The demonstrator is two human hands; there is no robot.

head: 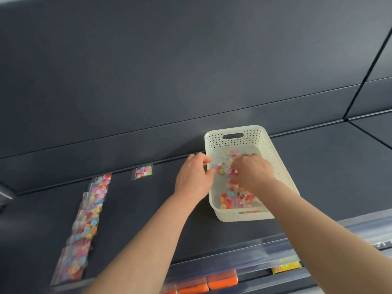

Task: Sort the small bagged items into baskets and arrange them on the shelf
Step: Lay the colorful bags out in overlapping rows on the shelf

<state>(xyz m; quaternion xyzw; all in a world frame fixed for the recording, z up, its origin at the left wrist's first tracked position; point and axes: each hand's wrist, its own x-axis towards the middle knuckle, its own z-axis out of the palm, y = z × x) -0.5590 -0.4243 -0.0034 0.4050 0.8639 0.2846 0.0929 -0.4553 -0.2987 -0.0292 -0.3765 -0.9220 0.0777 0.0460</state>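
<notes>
A cream perforated basket [263, 136] stands on the dark shelf [148, 200], holding several small clear bags of coloured buttons [228, 201]. My left hand [194, 177] is at the basket's left rim and pinches the edge of a button bag [221, 169]. My right hand [252, 171] reaches into the basket with fingers curled round the same bag or ones beside it; which I cannot tell. A row of several button bags [87, 225] lies overlapping on the shelf at the left. One single bag [143, 171] lies near the shelf's back.
The shelf's back wall [191, 71] rises behind the basket. A clear price rail [265, 251] runs along the front edge. Below it sit orange packs [221, 280] and a yellow pack [286, 267] on a lower shelf.
</notes>
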